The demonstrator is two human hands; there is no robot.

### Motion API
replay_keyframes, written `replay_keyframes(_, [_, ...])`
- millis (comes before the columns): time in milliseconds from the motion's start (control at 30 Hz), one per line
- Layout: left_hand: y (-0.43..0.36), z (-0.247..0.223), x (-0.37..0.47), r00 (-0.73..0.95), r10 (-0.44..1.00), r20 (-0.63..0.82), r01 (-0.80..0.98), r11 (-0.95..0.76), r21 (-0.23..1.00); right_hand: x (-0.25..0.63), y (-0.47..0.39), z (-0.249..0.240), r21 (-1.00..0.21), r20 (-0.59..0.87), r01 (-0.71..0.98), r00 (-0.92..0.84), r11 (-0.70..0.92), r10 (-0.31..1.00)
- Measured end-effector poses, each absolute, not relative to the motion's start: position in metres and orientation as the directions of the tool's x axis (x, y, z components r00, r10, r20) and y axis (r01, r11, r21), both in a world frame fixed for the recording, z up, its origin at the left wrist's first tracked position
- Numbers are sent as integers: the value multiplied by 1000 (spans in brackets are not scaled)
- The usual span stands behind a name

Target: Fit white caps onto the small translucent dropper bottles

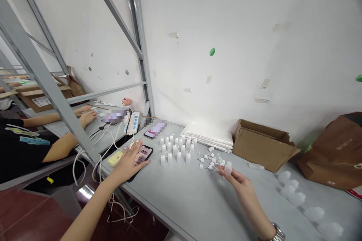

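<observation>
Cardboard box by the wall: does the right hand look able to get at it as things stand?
Probably yes. The open cardboard box stands beyond the right hand, with only a small pale piece lying before it. The fingers pinch a frosted bottle, though, so a full grasp may need that put down.

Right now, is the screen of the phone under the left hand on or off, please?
On. The phone has a lit screen that shows the time 15:11, though the left hand covers part of it.
</observation>
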State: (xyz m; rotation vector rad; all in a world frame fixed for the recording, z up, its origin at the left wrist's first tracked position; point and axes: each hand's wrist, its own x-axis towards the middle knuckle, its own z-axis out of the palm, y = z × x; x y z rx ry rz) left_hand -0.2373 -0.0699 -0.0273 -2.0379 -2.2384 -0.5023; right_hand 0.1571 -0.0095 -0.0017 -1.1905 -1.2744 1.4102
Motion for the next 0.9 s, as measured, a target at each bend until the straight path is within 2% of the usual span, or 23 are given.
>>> replay_keyframes(200, [-63,-25,-234,-94,958,273,982,43,185,157,-9,-2,-994,-99,-20,-149,-103,984])
replay_keyframes(433, [-54,-19,-228,-71,977,199,973,25,229,157,-8,-5,-996,-85,-9,-163,-88,983])
replay_keyframes(633, [-49,-23,-222,-53,977,206,965,-2,262,158,-7,-7,-997,-75,2,-171,-76,982])
replay_keyframes(767, [-60,-27,-224,-111,976,186,959,56,278,157,-8,-3,-996,-86,9,-168,-86,982])
replay_keyframes(900, [-85,-26,-234,-158,950,270,947,69,312,156,-10,1,-996,-87,8,-167,-87,982])
